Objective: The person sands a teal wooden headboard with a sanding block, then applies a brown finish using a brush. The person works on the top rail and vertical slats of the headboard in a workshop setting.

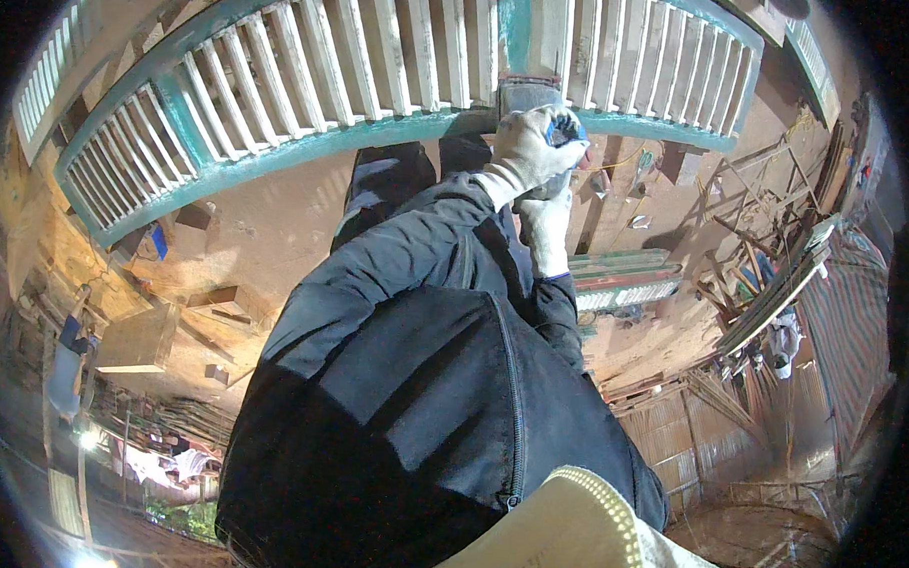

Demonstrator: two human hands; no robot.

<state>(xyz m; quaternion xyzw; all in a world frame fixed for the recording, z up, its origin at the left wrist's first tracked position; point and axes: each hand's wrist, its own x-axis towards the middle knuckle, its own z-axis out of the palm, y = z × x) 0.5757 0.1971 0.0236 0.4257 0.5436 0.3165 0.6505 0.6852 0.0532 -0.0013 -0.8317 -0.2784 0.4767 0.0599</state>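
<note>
A long louvred shutter with pale slats and a worn teal frame lies across the top of the head view. At its middle crosspiece is a handheld power tool, apparently a sander, its flat grey end on the wood. My gloved left hand is closed over the tool's top, where a blue patch shows between the fingers. Below it, my gloved right hand is wrapped round the tool's rear body. Both hands hide most of the tool, so its exact kind is unclear.
Wooden blocks stand under and beside the shutter. More teal shutters lie on the floor to the right. Scrap timber is heaped further right. A wooden box and a blue object are at left. A thin yellow cord trails nearby.
</note>
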